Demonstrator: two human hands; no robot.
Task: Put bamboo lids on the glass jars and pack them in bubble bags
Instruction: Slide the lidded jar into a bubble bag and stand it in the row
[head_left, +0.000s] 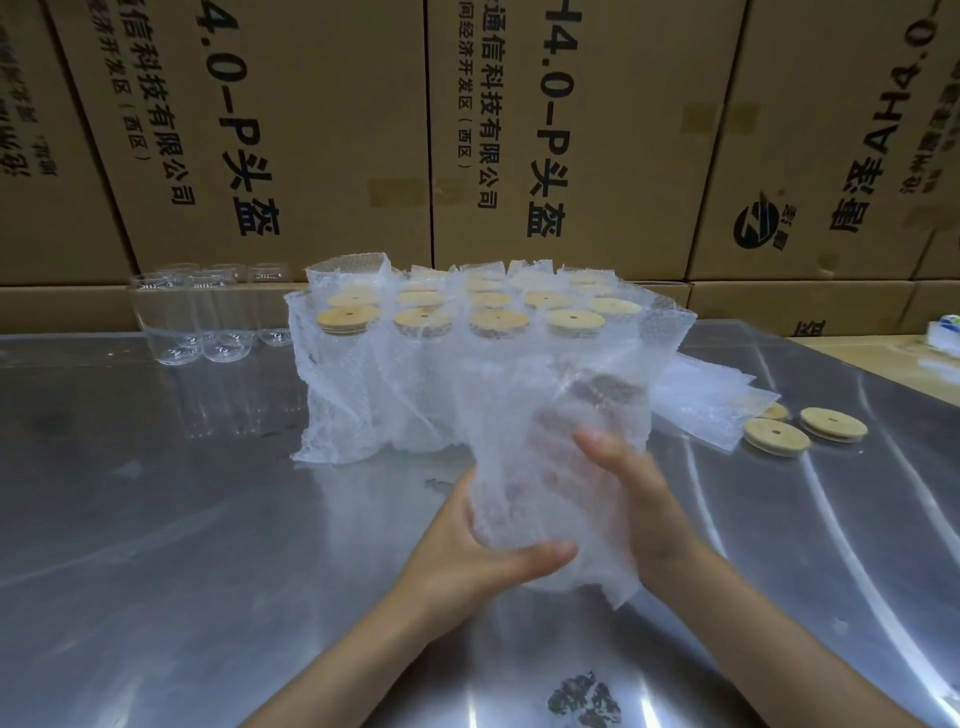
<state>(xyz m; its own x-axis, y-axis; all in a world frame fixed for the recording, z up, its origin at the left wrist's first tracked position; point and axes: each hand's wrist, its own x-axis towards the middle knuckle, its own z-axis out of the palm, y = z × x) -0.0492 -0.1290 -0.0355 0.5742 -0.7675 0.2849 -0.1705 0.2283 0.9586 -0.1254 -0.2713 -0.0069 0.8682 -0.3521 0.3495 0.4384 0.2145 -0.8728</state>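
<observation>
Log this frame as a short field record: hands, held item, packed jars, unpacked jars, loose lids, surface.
left hand: left hand grips clear bubble bag from below
right hand: right hand holds the bag's side
bag contents: blurred, unclear
packed: bagged glass jars with round bamboo lids, grouped behind
unpacked: empty clear glass jars, far left
loose lids: loose bamboo lids, right
surface: shiny metal table

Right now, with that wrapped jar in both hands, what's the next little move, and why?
Probably stand the bagged jar beside the packed group. Both the left hand and the right hand already grip it inside its bubble bag, and the finished ones stand bagged just behind.
</observation>
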